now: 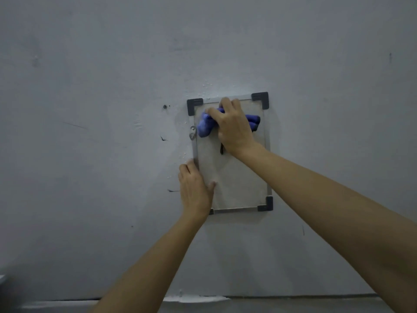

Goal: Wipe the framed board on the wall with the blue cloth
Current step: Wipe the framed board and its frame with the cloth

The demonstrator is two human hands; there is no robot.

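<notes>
The left grip [195, 184] lies flat and loose on the lower-left edge of the board [237, 181], thumb on the face, holding nothing. It is likely there to steady the frame against the wall while the other works. Higher up, the right grip [234, 127] is closed round the bunched cloth [205, 126] and presses it to the board's top part, just under the upper frame, with a dark mark [221, 149] showing below its heel — probably yet to be wiped. Behind all stands the scuffed grey wall [90, 109], with a small clip [192, 132] at the frame's left side.
</notes>
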